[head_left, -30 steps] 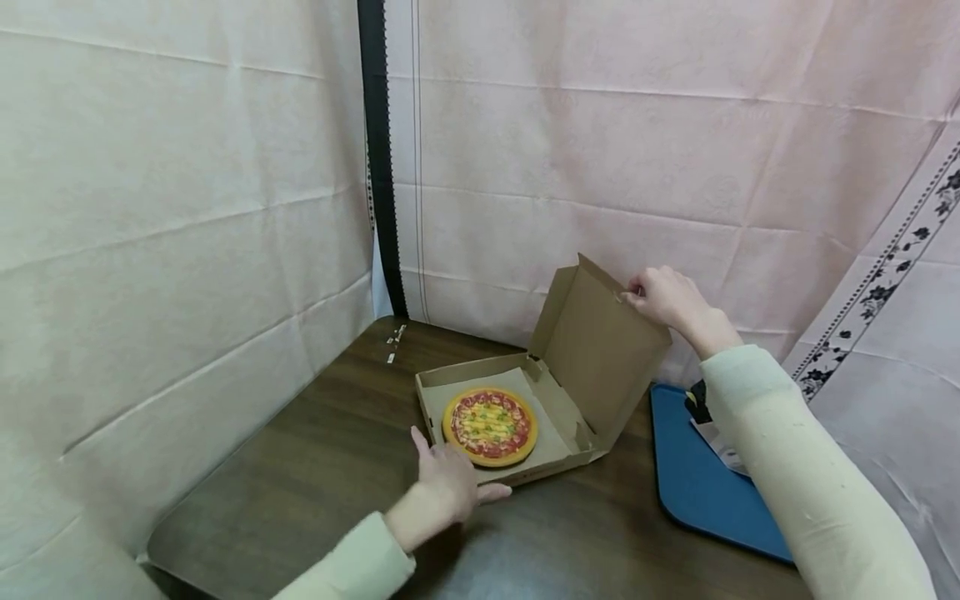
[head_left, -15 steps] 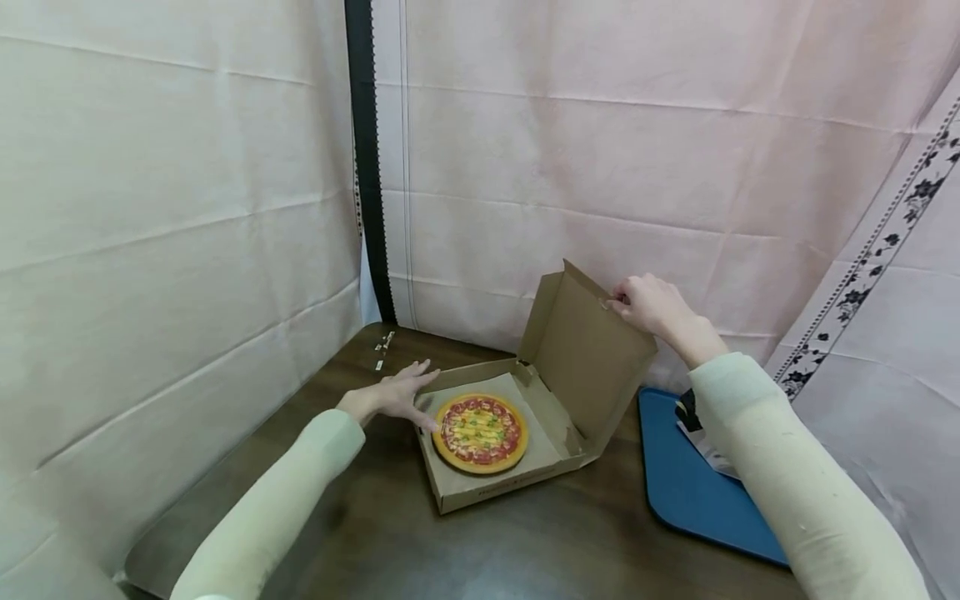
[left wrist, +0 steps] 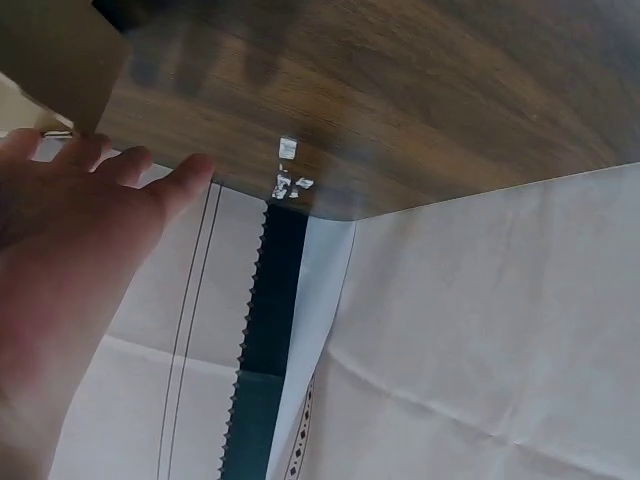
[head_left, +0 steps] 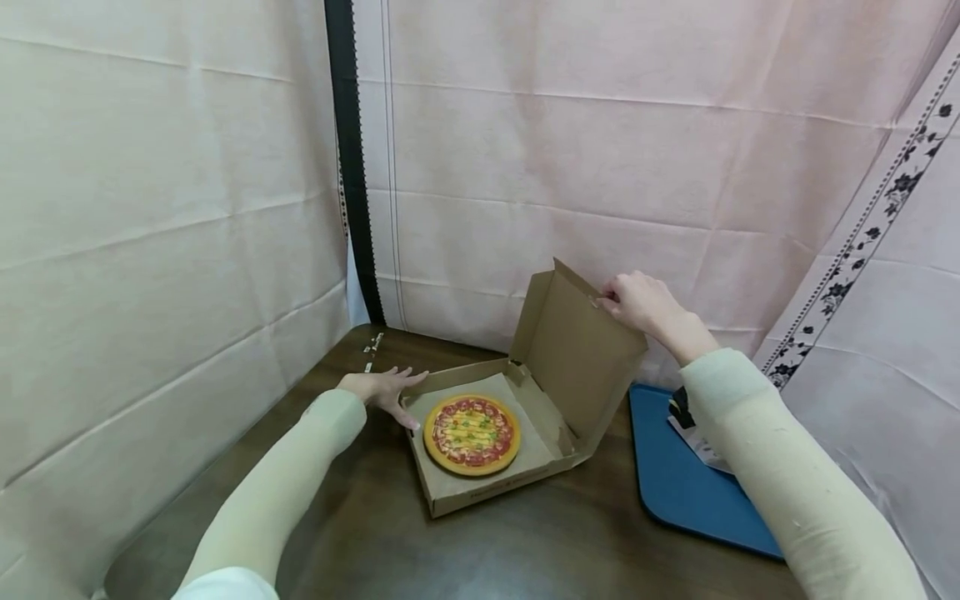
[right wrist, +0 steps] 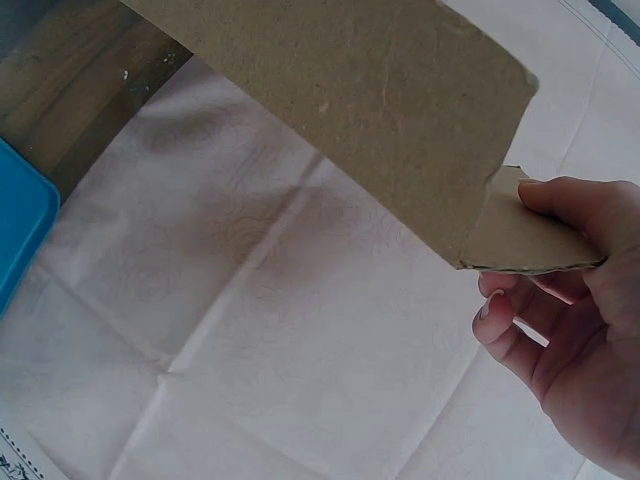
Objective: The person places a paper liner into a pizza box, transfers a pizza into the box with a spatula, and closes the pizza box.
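A cardboard pizza box (head_left: 491, 481) stands on the table with its lid (head_left: 581, 346) raised. Inside lies a round pizza (head_left: 472, 435) with a yellow-brown crust, red topping, yellow stripes and green bits. My right hand (head_left: 647, 307) pinches the edge flap (right wrist: 535, 230) of the lid, thumb on one face and fingers on the other. With fingers spread, my left hand (head_left: 381, 392) is at the box's left wall, its thumb right by the rim near the pizza. Part of the box shows beyond its fingertips in the left wrist view.
To the right lies a blue tray (head_left: 686, 492), bearing a dark and pale object (head_left: 697, 437) partly hidden by my right sleeve. Pale cloth curtains (head_left: 600, 167) hang behind and left of the wooden table (head_left: 525, 550). Small white scraps (head_left: 371, 346) mark its far corner.
My left hand has gone from the box's front side to its left wall. The right hand keeps holding the lid up. The head view has shifted slightly, moving the scene left.
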`<state>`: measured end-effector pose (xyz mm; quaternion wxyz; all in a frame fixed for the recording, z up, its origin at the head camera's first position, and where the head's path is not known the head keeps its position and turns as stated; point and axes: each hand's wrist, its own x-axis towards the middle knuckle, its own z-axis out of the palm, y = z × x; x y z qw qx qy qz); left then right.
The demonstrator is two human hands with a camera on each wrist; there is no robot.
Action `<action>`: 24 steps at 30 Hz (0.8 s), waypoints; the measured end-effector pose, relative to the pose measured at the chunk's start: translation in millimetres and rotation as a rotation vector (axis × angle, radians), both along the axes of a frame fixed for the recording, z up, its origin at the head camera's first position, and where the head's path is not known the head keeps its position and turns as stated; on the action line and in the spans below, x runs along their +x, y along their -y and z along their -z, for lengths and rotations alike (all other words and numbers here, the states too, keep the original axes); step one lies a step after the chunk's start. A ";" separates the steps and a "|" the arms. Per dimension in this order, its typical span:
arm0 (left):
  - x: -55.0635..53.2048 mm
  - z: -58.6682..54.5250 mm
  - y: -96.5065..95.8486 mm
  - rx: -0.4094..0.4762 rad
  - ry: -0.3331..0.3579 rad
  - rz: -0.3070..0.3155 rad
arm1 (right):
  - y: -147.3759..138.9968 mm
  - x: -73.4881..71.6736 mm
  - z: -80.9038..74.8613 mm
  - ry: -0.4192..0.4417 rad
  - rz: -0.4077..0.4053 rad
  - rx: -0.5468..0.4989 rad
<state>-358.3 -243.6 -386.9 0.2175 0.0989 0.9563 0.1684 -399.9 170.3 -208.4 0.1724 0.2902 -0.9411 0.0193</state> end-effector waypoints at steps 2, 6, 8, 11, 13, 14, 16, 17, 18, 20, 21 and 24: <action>1.1 0.0 1.0 -0.029 -0.003 0.005 | 1.8 0.2 0.1 0.004 0.001 -0.007; 1.8 0.1 2.3 -0.103 -0.042 0.031 | 3.8 0.1 0.1 0.000 -0.002 -0.015; 2.1 0.3 2.7 -0.124 -0.054 0.031 | 4.4 -0.5 0.4 -0.003 -0.005 -0.016; 2.9 1.4 3.0 -0.121 -0.057 0.015 | 5.6 -1.3 1.0 -0.001 -0.002 -0.011; 3.0 3.4 2.7 -0.110 -0.052 -0.004 | 6.3 -1.9 1.0 0.005 0.001 -0.003; 3.1 4.4 2.4 -0.111 -0.053 -0.006 | 6.6 -2.2 0.7 0.008 0.002 0.001; 3.8 5.6 0.9 -0.117 -0.052 -0.015 | 6.5 -3.1 -0.7 0.010 0.011 0.013; 4.0 5.6 -0.2 -0.127 -0.052 -0.018 | 6.3 -3.9 -1.9 0.013 0.016 0.018; 4.3 5.3 -1.5 -0.138 -0.053 -0.018 | 5.9 -4.6 -3.1 0.013 0.021 0.023; 5.4 2.9 -4.6 -0.170 -0.061 -0.015 | 5.1 -5.8 -6.1 0.011 0.030 0.029; 5.7 1.6 -6.3 -0.186 -0.064 -0.016 | 4.5 -6.6 -7.6 0.011 0.037 0.030; 7.6 -3.0 -11.0 -0.229 -0.080 -0.007 | 4.5 -7.9 -12.2 0.007 0.041 0.028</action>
